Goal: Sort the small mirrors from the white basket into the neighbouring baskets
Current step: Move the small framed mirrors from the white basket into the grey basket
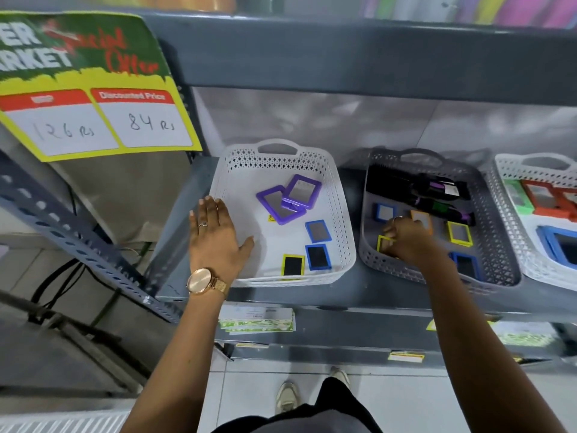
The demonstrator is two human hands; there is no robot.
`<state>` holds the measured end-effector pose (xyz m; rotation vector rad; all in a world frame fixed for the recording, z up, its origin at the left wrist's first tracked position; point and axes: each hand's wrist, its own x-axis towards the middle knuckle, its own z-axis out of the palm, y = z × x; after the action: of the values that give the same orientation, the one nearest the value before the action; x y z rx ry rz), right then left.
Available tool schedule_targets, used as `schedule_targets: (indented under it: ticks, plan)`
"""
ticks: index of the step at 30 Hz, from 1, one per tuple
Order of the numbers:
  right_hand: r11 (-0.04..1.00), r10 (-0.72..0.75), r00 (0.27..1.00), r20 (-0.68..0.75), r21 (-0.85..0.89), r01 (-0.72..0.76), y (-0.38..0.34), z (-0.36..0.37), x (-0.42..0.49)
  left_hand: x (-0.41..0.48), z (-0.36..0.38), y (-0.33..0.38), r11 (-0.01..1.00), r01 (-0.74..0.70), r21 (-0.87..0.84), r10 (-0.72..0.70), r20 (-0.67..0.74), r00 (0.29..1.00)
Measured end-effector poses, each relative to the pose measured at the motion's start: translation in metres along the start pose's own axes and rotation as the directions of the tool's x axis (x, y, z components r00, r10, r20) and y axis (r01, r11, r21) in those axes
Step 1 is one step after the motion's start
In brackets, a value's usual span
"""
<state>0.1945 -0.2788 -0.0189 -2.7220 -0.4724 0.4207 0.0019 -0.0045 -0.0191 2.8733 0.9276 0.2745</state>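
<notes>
From the head camera, a white perforated plastic basket [340, 220] sits on a grey metal shelf [352, 300]. The left hand [215, 242], with a rose-gold wristwatch [203, 281] at the wrist, lies flat and open on the basket's left rim, fingers spread and holding nothing. Inside the basket lie two purple-framed mirrors [288, 200], overlapping near the middle, and toward the near right corner two blue-framed small mirrors [318, 245] and a yellow-framed small mirror [293, 264].

Just to the right stands a grey perforated plastic basket [496, 245]. The right hand [406, 239] reaches into its left side, fingers closed on a yellow-framed mirror held upright [383, 243]. More small mirrors with blue, orange and yellow frames lie around it, with dark bottles at the far end. Further right, another white basket [512, 173] holds green, red and blue framed items. A yellow price sign [93, 120] hangs at far left.
</notes>
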Motion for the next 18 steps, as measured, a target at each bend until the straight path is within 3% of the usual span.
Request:
schedule_targets:
  ticks: [6,8,12,14,16,18]
  plan:
    - [0.999,0.005,1.0,0.003,-0.036,-0.005,-0.002,0.002,-0.003,-0.001,-0.001,0.0,1.0,0.009,-0.007,-0.009,-0.004,1.0]
    - [0.997,-0.017,0.997,-0.081,-0.073,0.011,-0.01,-0.006,-0.014,-0.001,-0.001,0.001,1.0,0.011,-0.003,-0.011,-0.001,1.0]
    - [0.987,-0.113,0.942,-0.317,0.074,0.144,-0.053,-0.028,-0.045,-0.002,-0.003,0.002,1.0,0.013,-0.002,-0.013,-0.001,1.0]
    - [0.948,-0.242,0.933,-0.265,0.143,0.286,-0.083,-0.025,-0.061,-0.002,-0.003,0.003,1.0,0.013,-0.004,-0.013,-0.002,1.0]
    - [0.893,-0.399,0.912,-0.09,0.187,0.409,-0.107,-0.01,-0.068,-0.003,-0.004,0.003,1.0,0.015,0.007,-0.015,0.002,1.0]
    - [0.889,-0.44,0.894,0.082,0.181,0.421,-0.121,0.015,-0.062,-0.003,-0.004,0.003,1.0,0.013,0.011,-0.013,0.003,1.0]
